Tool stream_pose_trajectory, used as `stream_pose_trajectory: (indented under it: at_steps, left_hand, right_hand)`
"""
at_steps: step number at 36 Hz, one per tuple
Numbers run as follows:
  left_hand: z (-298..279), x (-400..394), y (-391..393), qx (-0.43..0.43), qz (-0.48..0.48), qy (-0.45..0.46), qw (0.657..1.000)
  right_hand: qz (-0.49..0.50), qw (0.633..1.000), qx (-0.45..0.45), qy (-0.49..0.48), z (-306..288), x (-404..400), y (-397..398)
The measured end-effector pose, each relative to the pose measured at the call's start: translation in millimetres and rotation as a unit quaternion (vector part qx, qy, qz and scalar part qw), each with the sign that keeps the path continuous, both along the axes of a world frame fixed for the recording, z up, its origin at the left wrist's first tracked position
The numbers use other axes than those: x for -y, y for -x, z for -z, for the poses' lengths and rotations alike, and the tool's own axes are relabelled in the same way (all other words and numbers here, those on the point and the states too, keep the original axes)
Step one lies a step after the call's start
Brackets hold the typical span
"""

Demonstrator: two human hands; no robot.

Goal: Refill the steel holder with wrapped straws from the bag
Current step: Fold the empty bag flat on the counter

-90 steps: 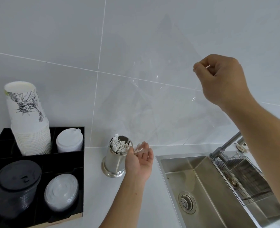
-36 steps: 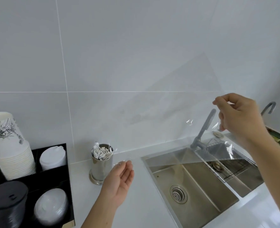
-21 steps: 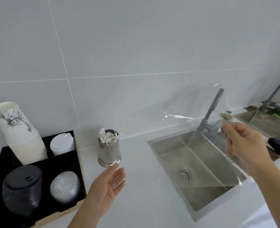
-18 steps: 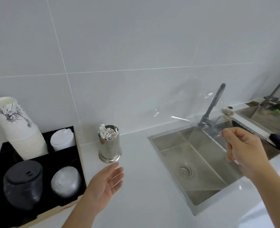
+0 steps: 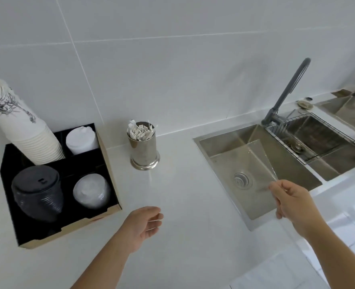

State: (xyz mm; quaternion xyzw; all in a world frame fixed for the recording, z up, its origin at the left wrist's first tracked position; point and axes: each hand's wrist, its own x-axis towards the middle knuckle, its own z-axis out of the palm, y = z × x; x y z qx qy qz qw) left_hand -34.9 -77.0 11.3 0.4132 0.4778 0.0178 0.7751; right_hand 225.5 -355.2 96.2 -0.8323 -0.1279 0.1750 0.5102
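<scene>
- The steel holder [image 5: 144, 147] stands upright on the white counter [image 5: 182, 205], close to the tiled wall [image 5: 172, 69], between the black organizer [image 5: 57, 184] and the sink [image 5: 251, 170].
- The wrapped straws [image 5: 140, 131] fill the holder, and their paper ends stick out over the rim.
- The right hand [image 5: 293, 203] pinches one edge of the clear bag [image 5: 259, 155] between thumb and fingers. The bag hangs over the sink basin and looks empty and flat.
- The left hand [image 5: 144, 224] is over the counter, in front of the holder and apart from it. Its fingers are loosely spread, palm turned to the right, and it holds nothing.
- In the organizer there are a tilted stack of paper cups [image 5: 20, 126], white lids [image 5: 81, 139], black lids [image 5: 37, 190] and clear lids [image 5: 91, 193], each in its own compartment.
- A grey faucet [image 5: 287, 90] rises behind the sink.
</scene>
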Motion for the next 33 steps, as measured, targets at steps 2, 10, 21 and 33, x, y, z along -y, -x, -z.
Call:
stream_pose_trajectory:
  at_steps: [2, 10, 21, 33]
  left_hand:
    - [6.8, 2.5, 6.6, -0.016, 0.006, -0.005, 1.0]
    - [24.3, 11.7, 44.9, -0.056, 0.009, -0.024, 0.998]
    - [38.0, 36.9, 113.7, -0.083, -0.057, -0.017, 0.995]
    - [45.1, 37.7, 175.6, -0.116, -0.161, -0.036, 0.979]
  right_hand:
    - [-0.007, 1.0, -0.007, 0.018, 9.3, 1.5, 3.4]
    - [-0.034, 0.996, -0.052, 0.056, 45.1, 6.4, 16.5]
    - [-0.068, 0.984, -0.144, 0.078, 84.9, -6.2, 42.4]
    - [-0.101, 0.972, -0.202, 0.069, 113.0, -49.3, 86.8]
